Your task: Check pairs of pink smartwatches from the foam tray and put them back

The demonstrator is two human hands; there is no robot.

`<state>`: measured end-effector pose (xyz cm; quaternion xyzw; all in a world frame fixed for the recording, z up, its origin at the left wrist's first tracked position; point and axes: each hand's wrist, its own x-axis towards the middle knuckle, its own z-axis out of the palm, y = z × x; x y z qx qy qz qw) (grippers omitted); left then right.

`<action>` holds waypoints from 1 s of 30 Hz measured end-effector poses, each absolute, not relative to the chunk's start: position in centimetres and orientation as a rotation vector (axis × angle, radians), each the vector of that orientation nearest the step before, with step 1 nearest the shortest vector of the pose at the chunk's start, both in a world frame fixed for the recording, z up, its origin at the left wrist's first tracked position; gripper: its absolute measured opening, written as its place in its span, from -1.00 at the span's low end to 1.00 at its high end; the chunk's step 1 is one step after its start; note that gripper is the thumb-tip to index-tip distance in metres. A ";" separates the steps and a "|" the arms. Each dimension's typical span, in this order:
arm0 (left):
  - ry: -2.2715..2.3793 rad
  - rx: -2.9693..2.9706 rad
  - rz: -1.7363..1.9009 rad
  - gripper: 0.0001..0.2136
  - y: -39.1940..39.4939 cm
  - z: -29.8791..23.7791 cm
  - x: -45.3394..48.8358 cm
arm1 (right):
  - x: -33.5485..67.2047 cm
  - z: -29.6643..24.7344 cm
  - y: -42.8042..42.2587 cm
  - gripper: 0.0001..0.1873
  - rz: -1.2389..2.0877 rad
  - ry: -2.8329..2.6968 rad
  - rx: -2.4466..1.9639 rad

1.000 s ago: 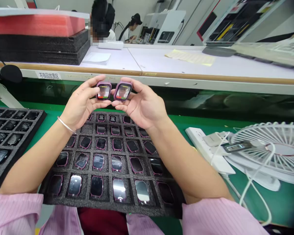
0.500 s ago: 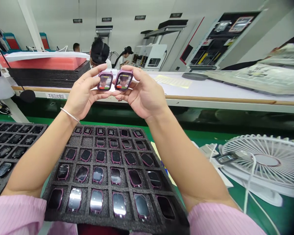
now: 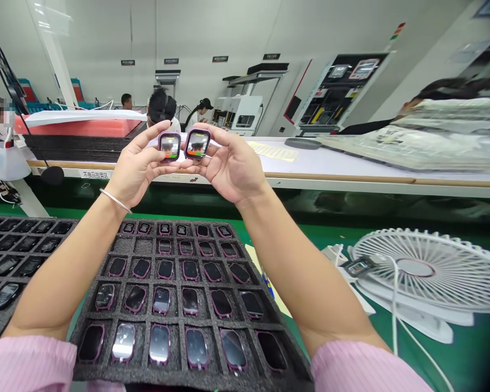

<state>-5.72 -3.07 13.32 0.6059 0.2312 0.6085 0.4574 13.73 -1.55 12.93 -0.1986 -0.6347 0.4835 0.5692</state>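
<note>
My left hand pinches a purple-rimmed watch body with a lit screen, thumb below and forefinger on top. My right hand grips a second lit purple watch body the same way. Both are held up side by side, almost touching, at arm's length above the far end of a black foam tray. The tray's pockets hold several dark-screened purple watch bodies; two pockets near its far left are bare. A silver bangle circles my left wrist.
Another black foam tray of watch bodies lies at the left. A white fan lies face-up at the right with a cable and a small device on it. Beyond a white bench, other people work; stacked foam sheets sit back left.
The view has tilted upward, showing more of the room. Both hands keep the two watch bodies raised together, with the grip unchanged.
</note>
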 end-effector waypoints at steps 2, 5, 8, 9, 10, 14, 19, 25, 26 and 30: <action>0.573 1.490 1.499 -0.52 -3.2 13.4 -5.7 | 13.8 13.1 -1.6 -0.42 1.142 -1.513 -0.464; 0.580 1.508 1.506 -0.50 -3.3 13.4 -5.7 | 14.0 13.3 -1.7 -0.42 1.151 -1.555 -0.436; 0.574 1.548 1.526 -0.46 -3.5 13.4 -5.7 | 14.1 13.4 -1.8 -0.36 1.134 -1.602 -0.402; 0.572 1.561 1.531 -0.44 -3.5 13.4 -5.7 | 14.2 13.4 -1.8 -0.35 1.125 -1.618 -0.393; 0.571 1.574 1.537 -0.42 -3.5 13.3 -5.7 | 14.2 13.4 -1.9 -0.35 1.118 -1.629 -0.385; 0.564 1.619 1.576 -0.39 -3.4 13.1 -5.6 | 14.2 13.3 -1.9 -0.35 1.122 -1.637 -0.362; 0.547 1.622 1.614 -0.39 -2.9 13.2 -5.4 | 14.1 13.4 -1.7 -0.35 1.118 -1.634 -0.338; 0.552 1.633 1.605 -0.40 -2.5 13.5 -5.5 | 14.4 13.7 -1.0 -0.35 1.077 -1.682 -0.312; 0.547 1.636 1.604 -0.40 -2.4 13.5 -5.5 | 14.4 13.8 -1.0 -0.34 1.074 -1.689 -0.312; 0.525 1.635 1.589 -0.39 -2.3 13.4 -5.3 | 14.7 13.9 -1.1 -0.33 1.059 -1.711 -0.326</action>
